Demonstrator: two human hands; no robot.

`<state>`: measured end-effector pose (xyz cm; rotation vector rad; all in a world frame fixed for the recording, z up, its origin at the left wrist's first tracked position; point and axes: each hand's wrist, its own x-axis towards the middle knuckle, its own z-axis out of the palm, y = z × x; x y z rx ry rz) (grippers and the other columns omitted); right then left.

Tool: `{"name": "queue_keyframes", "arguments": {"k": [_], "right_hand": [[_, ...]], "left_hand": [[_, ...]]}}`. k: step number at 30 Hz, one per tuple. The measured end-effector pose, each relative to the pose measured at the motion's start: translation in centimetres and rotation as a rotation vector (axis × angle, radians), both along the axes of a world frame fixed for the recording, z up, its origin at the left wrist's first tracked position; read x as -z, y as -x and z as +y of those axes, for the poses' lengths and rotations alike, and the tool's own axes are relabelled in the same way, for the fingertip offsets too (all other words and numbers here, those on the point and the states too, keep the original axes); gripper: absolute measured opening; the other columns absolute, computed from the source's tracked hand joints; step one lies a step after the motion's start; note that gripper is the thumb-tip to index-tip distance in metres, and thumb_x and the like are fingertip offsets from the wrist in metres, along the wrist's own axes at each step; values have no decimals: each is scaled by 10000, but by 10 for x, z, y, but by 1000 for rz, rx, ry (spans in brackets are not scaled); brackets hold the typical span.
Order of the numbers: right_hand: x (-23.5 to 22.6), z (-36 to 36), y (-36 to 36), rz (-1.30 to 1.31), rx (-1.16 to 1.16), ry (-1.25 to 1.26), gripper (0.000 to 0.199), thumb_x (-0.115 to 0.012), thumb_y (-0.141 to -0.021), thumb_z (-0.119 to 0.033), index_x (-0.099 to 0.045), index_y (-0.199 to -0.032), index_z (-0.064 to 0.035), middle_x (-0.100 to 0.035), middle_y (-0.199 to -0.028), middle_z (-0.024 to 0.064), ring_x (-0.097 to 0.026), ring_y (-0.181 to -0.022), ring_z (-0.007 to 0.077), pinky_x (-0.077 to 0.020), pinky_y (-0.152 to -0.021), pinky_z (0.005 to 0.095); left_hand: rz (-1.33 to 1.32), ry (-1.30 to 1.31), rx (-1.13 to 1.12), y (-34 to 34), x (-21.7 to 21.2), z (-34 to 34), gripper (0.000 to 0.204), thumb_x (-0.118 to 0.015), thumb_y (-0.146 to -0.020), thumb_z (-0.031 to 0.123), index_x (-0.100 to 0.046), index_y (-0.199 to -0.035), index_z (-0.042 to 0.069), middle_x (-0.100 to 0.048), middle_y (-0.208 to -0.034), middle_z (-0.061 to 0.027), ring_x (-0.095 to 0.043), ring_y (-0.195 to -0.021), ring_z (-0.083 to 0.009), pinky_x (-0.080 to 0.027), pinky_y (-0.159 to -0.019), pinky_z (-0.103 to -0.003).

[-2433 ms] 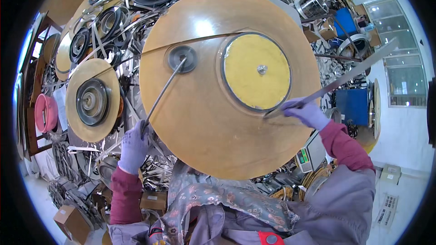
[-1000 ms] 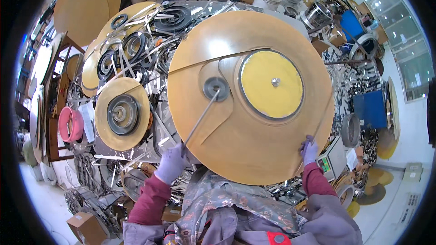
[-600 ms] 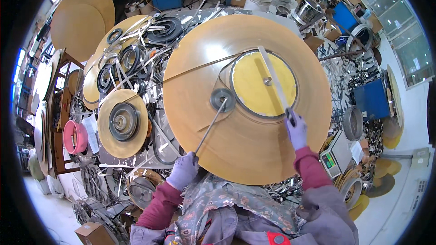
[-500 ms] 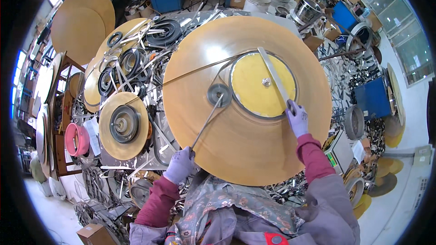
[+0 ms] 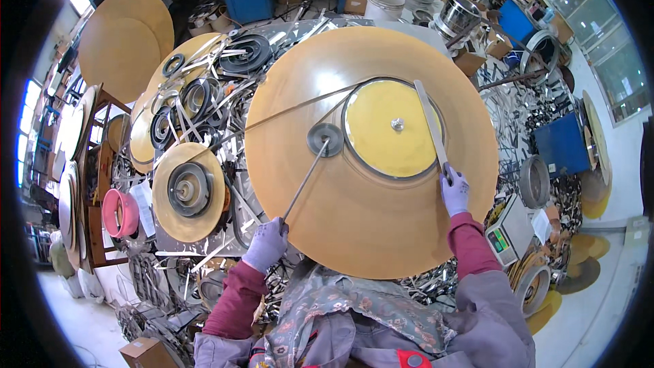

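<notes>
A large tan disc (image 5: 354, 232) lies in front of me, with a smaller yellow disc (image 5: 381, 129) on it, dark-rimmed and with a metal knob (image 5: 397, 124) at its centre. In a lavender glove, my left hand (image 5: 266, 245) is closed on a thin metal rod (image 5: 303, 184). The rod's far end rests at the middle of a small grey wheel (image 5: 325, 140). My gloved right hand (image 5: 455, 192) grips a long flat metal bar (image 5: 430, 123), which lies across the right edge of the yellow disc. A dark strip (image 5: 300, 105) runs from the left towards the yellow disc.
To the left stands a smaller tan disc with a grey coil (image 5: 187, 191), beside heaped metal strips and dark rings (image 5: 197, 95). A pink basin (image 5: 120, 212) is farther left. At right sit a scale with a green display (image 5: 501, 238) and a blue bin (image 5: 562, 146).
The flat bar in my right hand has swung rightward, from across the yellow disc to its right edge. My right hand moved slightly down and right. The left hand still holds the rod at the wheel.
</notes>
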<state>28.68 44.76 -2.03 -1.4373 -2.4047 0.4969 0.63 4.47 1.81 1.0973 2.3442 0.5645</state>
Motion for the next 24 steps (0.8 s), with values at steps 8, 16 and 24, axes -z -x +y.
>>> {"name": "queue_keyframes", "arguments": {"k": [8, 16, 24], "right_hand": [[-6, -7, 30, -1, -35, 0, 384, -609, -847, -235, -574, -1216, -132, -567, -959, 193, -580, -884, 348, -473, -775, 422], [-12, 10, 59, -3, -242, -73, 387, -610, -840, -254, -580, -1207, -135, -567, -957, 196, -583, -879, 356, -475, -782, 424], [-38, 37, 57, 23, -348, -43, 382, -629, -826, -259, -595, -1189, -145, -587, -964, 166, -589, -882, 328, -471, -790, 397]], "left_hand": [[-32, 87, -14, 3, 15, -1, 158, -514, -866, 137, -521, -891, -19, -608, -739, -246, -612, -754, -408, -482, -678, -487], [-49, 54, -32, 3, 5, -4, 168, -516, -863, 144, -533, -883, -22, -607, -756, -255, -608, -769, -417, -477, -691, -490], [-96, 50, -73, 20, -15, -2, 275, -525, -900, 274, -554, -887, 1, -614, -783, -231, -604, -776, -412, -464, -690, -491]]}}
